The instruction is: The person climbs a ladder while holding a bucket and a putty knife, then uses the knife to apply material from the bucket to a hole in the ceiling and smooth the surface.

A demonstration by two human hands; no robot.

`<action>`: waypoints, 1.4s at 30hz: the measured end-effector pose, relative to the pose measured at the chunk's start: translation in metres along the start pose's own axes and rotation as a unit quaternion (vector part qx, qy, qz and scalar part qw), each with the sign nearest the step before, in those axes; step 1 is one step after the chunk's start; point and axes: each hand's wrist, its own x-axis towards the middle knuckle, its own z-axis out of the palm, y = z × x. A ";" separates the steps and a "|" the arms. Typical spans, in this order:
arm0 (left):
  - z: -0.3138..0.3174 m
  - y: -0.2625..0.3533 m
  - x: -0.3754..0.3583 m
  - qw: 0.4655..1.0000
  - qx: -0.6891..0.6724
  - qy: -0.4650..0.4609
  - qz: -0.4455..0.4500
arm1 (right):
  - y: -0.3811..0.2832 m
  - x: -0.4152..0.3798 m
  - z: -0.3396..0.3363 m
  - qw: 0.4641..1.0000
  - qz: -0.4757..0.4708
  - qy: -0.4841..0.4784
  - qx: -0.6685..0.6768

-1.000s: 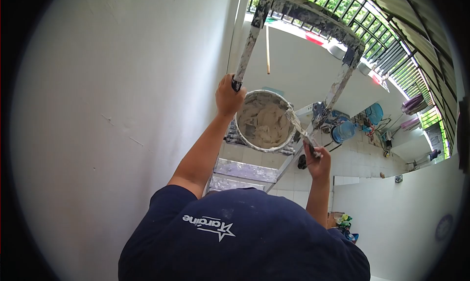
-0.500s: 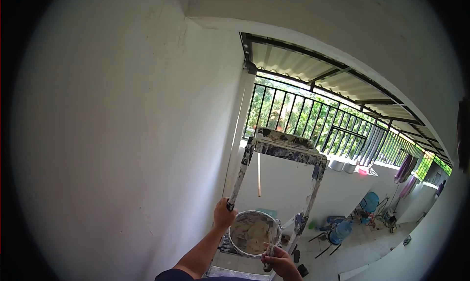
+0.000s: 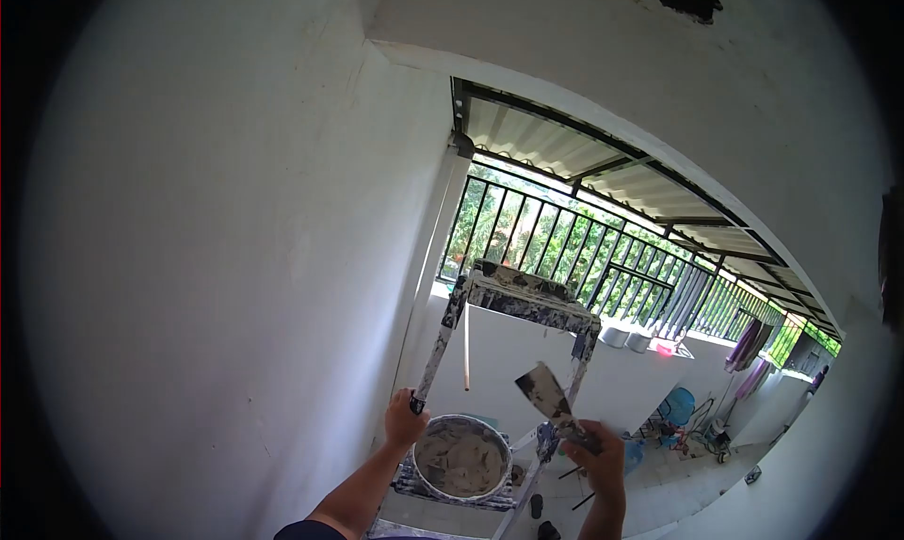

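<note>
My left hand (image 3: 407, 419) is wrapped round the left rail of a paint-spattered stepladder (image 3: 532, 305). In my right hand (image 3: 600, 453) is a putty knife (image 3: 548, 396), its broad blade tilted up and to the left and smeared with greyish putty. Between my hands, a round bucket (image 3: 509, 467) sits on a lower step of the ladder. Beige-grey putty (image 3: 460, 457) lies inside it, its surface uneven. The knife is above and to the right of the bucket, apart from it.
A white wall (image 3: 217, 257) rises close on the left. Overhead, the beam has a dark hole (image 3: 690, 4). Beyond the ladder are a black railing (image 3: 537, 225), pots on a ledge (image 3: 617, 337), and a blue water bottle (image 3: 634, 455) on the floor side. A thin stick (image 3: 466, 352) hangs behind the ladder.
My right hand has lifted the putty knife up and right, out from over the bucket. My left hand keeps its hold on the ladder rail. The view has shifted slightly.
</note>
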 end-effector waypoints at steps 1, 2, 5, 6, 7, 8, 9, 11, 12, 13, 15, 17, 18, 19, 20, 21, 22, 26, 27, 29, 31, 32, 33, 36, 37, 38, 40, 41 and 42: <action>0.002 -0.002 0.000 1.000 0.001 0.001 0.001 | -0.016 0.008 -0.004 0.999 -0.017 0.020 0.036; 0.004 -0.005 0.001 1.000 0.002 0.002 0.002 | -0.028 0.015 -0.009 0.997 -0.042 0.040 0.055; 0.003 -0.005 0.000 1.000 0.009 -0.006 -0.004 | -0.076 0.039 -0.023 0.984 -0.149 0.098 0.000; 0.002 -0.005 0.000 1.000 0.012 -0.011 -0.007 | -0.088 0.050 -0.029 0.965 -0.198 0.151 -0.087; 0.002 -0.005 0.001 1.000 0.009 -0.009 -0.004 | -0.102 0.061 -0.033 0.933 -0.244 0.202 -0.173; 0.002 -0.005 0.001 1.000 0.006 -0.008 -0.002 | -0.124 0.069 -0.031 0.907 -0.279 0.225 -0.220; 0.002 -0.006 0.001 1.000 0.004 -0.008 0.000 | -0.149 0.078 -0.028 0.877 -0.313 0.248 -0.267; 0.002 -0.006 0.002 1.000 0.008 -0.010 -0.001 | -0.187 0.102 -0.021 0.789 -0.418 0.282 -0.349; 0.002 -0.006 0.001 1.000 0.009 -0.011 -0.002 | -0.206 0.113 -0.014 0.758 -0.447 0.282 -0.382; 0.002 -0.005 0.000 1.000 0.009 -0.014 -0.003 | -0.224 0.124 -0.007 0.725 -0.475 0.281 -0.414; -0.001 -0.002 0.001 1.000 0.007 -0.015 -0.003 | -0.249 0.160 -0.002 0.656 -0.539 0.268 -0.456; -0.005 0.003 0.001 1.000 0.004 -0.017 -0.010 | -0.273 0.189 -0.002 0.593 -0.544 0.265 -0.530; -0.007 0.005 0.001 1.000 0.002 -0.018 -0.014 | -0.283 0.200 -0.002 0.560 -0.545 0.261 -0.566; -0.008 0.006 0.001 1.000 0.000 -0.016 -0.009 | -0.293 0.210 -0.002 0.563 -0.547 0.261 -0.562; -0.009 0.006 0.001 1.000 -0.003 -0.015 -0.004 | -0.303 0.219 -0.003 0.566 -0.548 0.260 -0.558; -0.008 0.006 0.001 1.000 -0.005 -0.016 0.001 | -0.311 0.226 -0.005 0.568 -0.548 0.260 -0.556; -0.007 0.005 0.000 1.000 -0.008 -0.014 0.000 | -0.319 0.231 -0.008 0.557 -0.548 0.273 -0.561; -0.004 0.000 0.001 1.000 -0.012 -0.006 0.007 | -0.331 0.228 -0.010 0.579 -0.526 0.297 -0.547; -0.004 0.000 0.001 1.000 -0.013 -0.002 0.010 | -0.327 0.226 -0.010 0.585 -0.538 0.287 -0.534; -0.005 0.001 0.000 1.000 -0.019 -0.010 0.016 | -0.316 0.217 -0.010 0.596 -0.564 0.269 -0.505; -0.007 0.001 0.005 1.000 -0.018 -0.013 0.019 | -0.296 0.194 -0.004 0.635 -0.533 0.258 -0.496; -0.006 0.002 0.006 1.000 -0.014 -0.014 0.017 | -0.281 0.177 -0.001 0.657 -0.512 0.251 -0.493; -0.006 0.001 0.003 1.000 -0.008 -0.022 0.013 | -0.265 0.158 -0.001 0.694 -0.481 0.244 -0.477; -0.003 -0.006 0.006 0.999 -0.003 -0.045 0.012 | -0.187 0.087 -0.008 0.837 -0.348 0.219 -0.362; -0.002 -0.010 0.007 0.998 -0.015 -0.055 0.002 | -0.162 0.062 -0.004 0.894 -0.296 0.195 -0.276; 0.001 -0.009 0.006 0.999 -0.008 -0.037 0.004 | -0.137 0.037 -0.001 0.936 -0.240 0.181 -0.184; -0.005 0.001 0.009 0.994 -0.039 -0.095 -0.034 | -0.095 -0.001 0.020 0.970 -0.115 0.213 -0.031; -0.003 -0.005 0.012 0.992 -0.056 -0.109 -0.032 | -0.073 -0.018 0.023 0.971 -0.056 0.231 0.039; -0.003 -0.013 0.017 0.987 -0.072 -0.139 -0.020 | -0.055 -0.037 0.023 0.966 -0.001 0.252 0.055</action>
